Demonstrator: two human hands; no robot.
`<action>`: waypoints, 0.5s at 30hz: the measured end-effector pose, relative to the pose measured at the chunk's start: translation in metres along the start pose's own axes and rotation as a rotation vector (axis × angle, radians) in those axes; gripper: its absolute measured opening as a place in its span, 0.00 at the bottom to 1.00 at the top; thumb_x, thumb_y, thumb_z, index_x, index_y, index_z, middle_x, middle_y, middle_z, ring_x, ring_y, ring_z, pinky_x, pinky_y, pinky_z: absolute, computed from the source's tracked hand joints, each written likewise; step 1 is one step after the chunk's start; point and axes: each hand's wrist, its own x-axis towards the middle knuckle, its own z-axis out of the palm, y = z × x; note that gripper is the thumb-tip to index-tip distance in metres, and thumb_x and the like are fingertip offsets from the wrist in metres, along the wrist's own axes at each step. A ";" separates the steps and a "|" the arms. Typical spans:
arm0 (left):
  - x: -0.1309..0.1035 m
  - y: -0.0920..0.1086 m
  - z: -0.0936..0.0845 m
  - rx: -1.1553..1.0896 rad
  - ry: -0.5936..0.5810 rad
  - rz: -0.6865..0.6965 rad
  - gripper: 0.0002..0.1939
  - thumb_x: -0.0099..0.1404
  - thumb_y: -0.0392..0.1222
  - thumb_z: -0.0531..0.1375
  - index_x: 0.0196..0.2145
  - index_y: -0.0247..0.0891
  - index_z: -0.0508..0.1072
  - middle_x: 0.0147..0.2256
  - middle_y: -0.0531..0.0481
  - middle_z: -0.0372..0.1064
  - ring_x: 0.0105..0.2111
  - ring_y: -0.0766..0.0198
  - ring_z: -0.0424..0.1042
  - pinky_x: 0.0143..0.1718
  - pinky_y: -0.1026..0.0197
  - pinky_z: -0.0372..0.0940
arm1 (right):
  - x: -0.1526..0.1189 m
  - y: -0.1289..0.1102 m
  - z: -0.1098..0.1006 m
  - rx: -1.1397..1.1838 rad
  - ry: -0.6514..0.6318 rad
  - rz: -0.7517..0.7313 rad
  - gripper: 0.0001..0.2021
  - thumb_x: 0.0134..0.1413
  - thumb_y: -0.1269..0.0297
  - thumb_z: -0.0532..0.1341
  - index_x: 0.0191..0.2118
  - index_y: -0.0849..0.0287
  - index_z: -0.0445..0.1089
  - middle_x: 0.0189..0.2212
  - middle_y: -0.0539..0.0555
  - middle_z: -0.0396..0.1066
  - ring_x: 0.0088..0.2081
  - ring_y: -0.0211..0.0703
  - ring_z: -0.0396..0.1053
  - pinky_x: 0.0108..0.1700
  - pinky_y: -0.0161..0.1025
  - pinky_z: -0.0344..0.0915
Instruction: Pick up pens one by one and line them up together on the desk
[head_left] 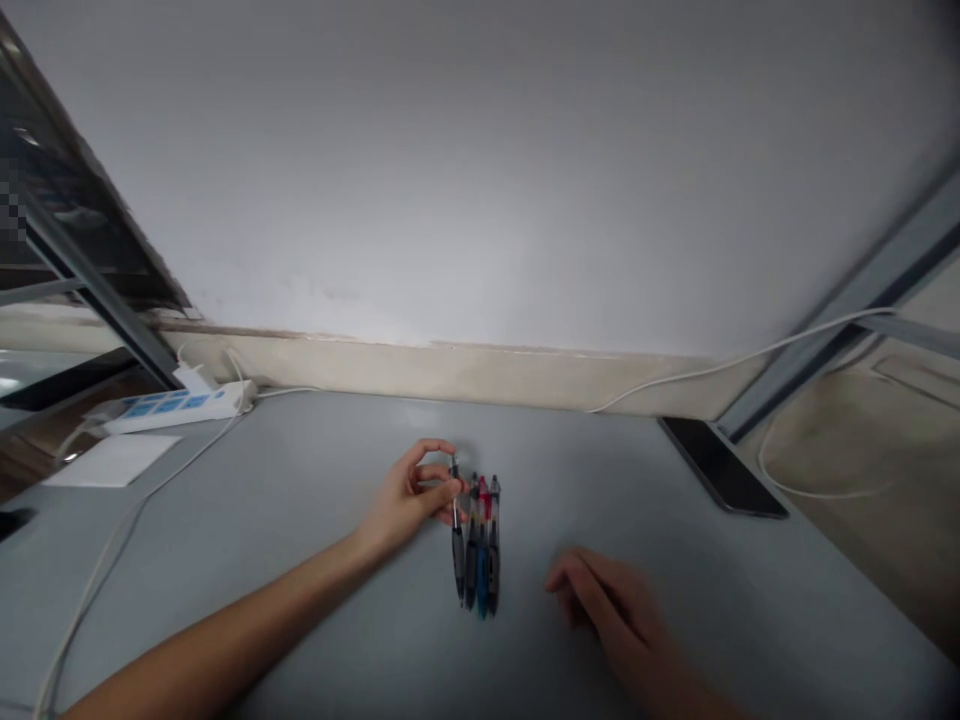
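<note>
A pale wall (480,200) fills the far side, and below it a grey desk (337,640) is spread from left to right. A white power strip (180,405) is set at the far left, and a dark phone-like slab (720,467) lies at the far right. Between them, nearer, two bare hands are seen. By the left hand (412,500), one pen is gripped near its far end, between thumb and fingers. The right hand (600,600) is held apart to the right, loosely curled (its palm is hidden and its outline is blurred, so how far it is closed cannot be told). The held pen (458,560) is placed just left of three pens lying side by side: a dark pen (470,570), a blue-gripped pen (481,580) with a pinkish far end, and another dark pen (493,570). All four are pointed nearly the same way, tips toward the near side; whether the held tip touches the desk cannot be told. For good handling, a light pinch should be kept, the barrel turned parallel to its neighbours, and the fingertips kept off the nearest dark barrel, since round pens may easily be rolled.
</note>
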 end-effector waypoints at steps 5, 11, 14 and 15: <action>-0.002 -0.007 -0.002 0.059 -0.011 -0.018 0.32 0.58 0.52 0.73 0.53 0.44 0.64 0.32 0.57 0.72 0.25 0.60 0.81 0.25 0.63 0.71 | -0.005 0.003 -0.001 0.004 -0.020 0.038 0.31 0.74 0.40 0.47 0.32 0.54 0.76 0.19 0.46 0.67 0.20 0.39 0.61 0.24 0.37 0.54; 0.004 -0.011 -0.005 0.177 0.022 0.022 0.28 0.59 0.46 0.70 0.54 0.44 0.66 0.40 0.53 0.66 0.29 0.65 0.76 0.26 0.63 0.72 | -0.004 0.002 -0.003 -0.014 -0.046 0.040 0.31 0.74 0.39 0.46 0.33 0.54 0.75 0.20 0.47 0.68 0.22 0.40 0.65 0.26 0.37 0.57; 0.008 -0.016 -0.005 0.267 0.033 0.059 0.27 0.60 0.44 0.67 0.56 0.43 0.67 0.41 0.53 0.63 0.30 0.68 0.71 0.27 0.63 0.73 | -0.002 0.002 -0.003 -0.038 -0.060 0.035 0.31 0.75 0.40 0.46 0.33 0.55 0.75 0.20 0.47 0.68 0.22 0.40 0.65 0.26 0.37 0.57; 0.008 -0.018 -0.005 0.298 0.029 0.069 0.27 0.61 0.44 0.66 0.57 0.43 0.68 0.40 0.53 0.62 0.29 0.68 0.71 0.27 0.62 0.73 | -0.002 0.002 -0.003 -0.048 -0.063 0.033 0.31 0.75 0.40 0.45 0.33 0.55 0.75 0.20 0.47 0.68 0.22 0.40 0.65 0.27 0.37 0.58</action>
